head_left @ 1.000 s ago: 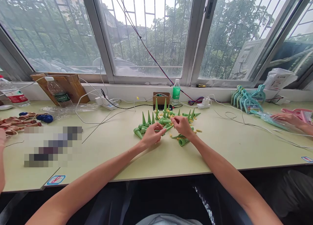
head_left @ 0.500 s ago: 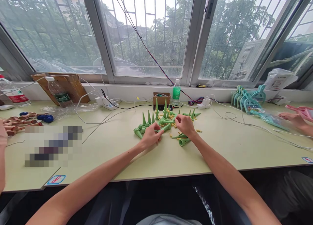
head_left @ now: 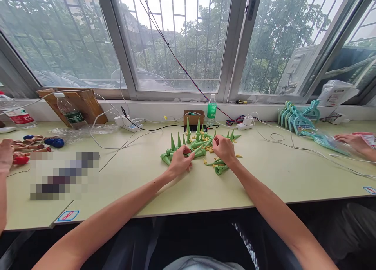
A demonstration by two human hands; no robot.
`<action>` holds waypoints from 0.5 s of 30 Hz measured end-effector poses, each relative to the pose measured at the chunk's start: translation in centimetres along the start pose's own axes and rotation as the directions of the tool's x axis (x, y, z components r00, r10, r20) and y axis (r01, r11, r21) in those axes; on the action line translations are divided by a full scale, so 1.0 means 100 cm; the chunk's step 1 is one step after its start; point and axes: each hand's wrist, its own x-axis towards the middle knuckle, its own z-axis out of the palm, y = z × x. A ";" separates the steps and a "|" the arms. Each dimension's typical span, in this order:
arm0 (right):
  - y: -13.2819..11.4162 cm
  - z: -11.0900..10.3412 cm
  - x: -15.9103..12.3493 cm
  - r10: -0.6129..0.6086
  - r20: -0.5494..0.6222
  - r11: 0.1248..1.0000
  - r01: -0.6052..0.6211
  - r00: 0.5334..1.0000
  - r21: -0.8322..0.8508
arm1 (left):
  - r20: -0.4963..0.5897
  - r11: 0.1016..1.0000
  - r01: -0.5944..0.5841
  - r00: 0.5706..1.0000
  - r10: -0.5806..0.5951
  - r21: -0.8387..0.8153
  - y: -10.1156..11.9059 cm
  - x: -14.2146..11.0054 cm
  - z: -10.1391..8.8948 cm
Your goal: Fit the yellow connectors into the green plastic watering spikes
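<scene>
The green cone (head_left: 199,152) lies almost flat between my hands at the near edge of the pile, its long axis running left to right and a little away from me; its wide open end is at my left hand (head_left: 179,161) and the tip rises toward my right hand (head_left: 225,149). My left hand is closed around the wide end, thumb and fingers pinching it. My right hand is curled with the fingertips bunched near the tip; whether they grip anything I cannot tell.

Around it on the pale green surface (head_left: 264,180) sits the pile of green cones (head_left: 202,143), some standing upright with tips up, others lying on their sides. Small yellow pieces (head_left: 216,165) are scattered among them.

Farther off, by the window ledge, are a small cardboard box (head_left: 194,117) and a green-labelled bottle (head_left: 211,109). Far right, another person's hand (head_left: 351,141) rests near teal plastic hangers (head_left: 295,119). Far left, another hand (head_left: 6,154) is beside wooden toys (head_left: 28,144).
</scene>
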 end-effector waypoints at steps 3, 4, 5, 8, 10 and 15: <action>0.000 -0.002 0.000 -0.002 0.050 0.999 0.004 0.999 -0.033 | -0.032 0.999 -0.032 0.999 0.031 -0.036 0.002 0.001 0.000; 0.000 -0.003 0.000 -0.008 0.080 0.999 0.012 0.997 -0.047 | -0.040 0.998 -0.041 0.998 0.039 -0.052 0.003 0.001 0.000; -0.001 -0.004 0.000 -0.012 0.112 0.998 0.019 0.994 -0.062 | -0.044 0.997 -0.045 0.998 0.042 -0.068 0.004 0.001 0.000; -0.002 -0.005 0.000 -0.013 0.189 0.994 0.033 0.982 -0.102 | -0.034 0.993 -0.029 0.999 0.025 -0.118 0.008 0.000 0.000; -0.003 -0.005 -0.001 -0.004 0.209 0.992 0.030 0.978 -0.122 | -0.020 0.989 -0.010 1.000 0.007 -0.150 0.010 0.000 0.000; -0.003 -0.006 0.000 0.022 0.230 0.988 0.014 0.973 -0.156 | 0.027 0.976 0.031 0.999 -0.026 -0.215 0.013 -0.002 0.001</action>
